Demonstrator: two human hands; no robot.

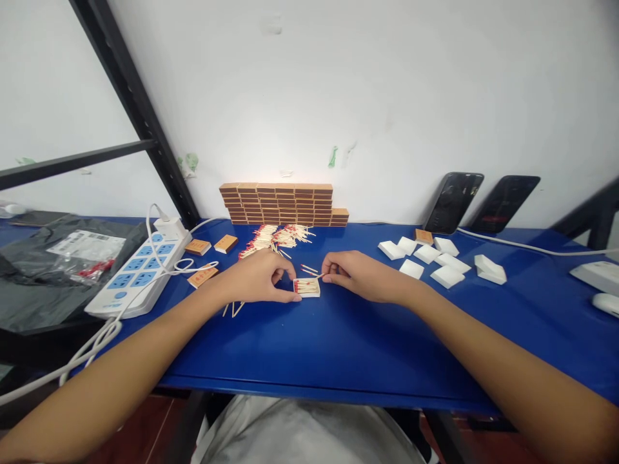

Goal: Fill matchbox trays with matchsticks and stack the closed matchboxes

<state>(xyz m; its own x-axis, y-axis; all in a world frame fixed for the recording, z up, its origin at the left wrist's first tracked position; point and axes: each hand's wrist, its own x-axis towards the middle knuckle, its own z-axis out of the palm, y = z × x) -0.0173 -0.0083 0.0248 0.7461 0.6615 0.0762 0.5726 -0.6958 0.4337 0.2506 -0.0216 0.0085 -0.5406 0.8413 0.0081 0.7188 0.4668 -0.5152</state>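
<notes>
A small white matchbox tray (314, 293) partly filled with red-headed matches lies on the blue table. My left hand (264, 277) grips its left end between thumb and fingers. At the tray's right end, my right hand (360, 276) is closed in a pinch, with the tip of a thin matchstick (320, 276) showing at its fingertips. Two or so loose matches (309, 270) lie just behind the tray. Behind my left hand spreads a heap of matches (278, 238), and a few more sticks (236, 310) poke out below that wrist.
Stacked matchboxes (283, 205) line the wall. Loose matchbox covers (226, 243) lie to the left, near a power strip (140, 270) with white cables. Several white trays (447, 277) are scattered at right. Two phones (454, 201) lean on the wall.
</notes>
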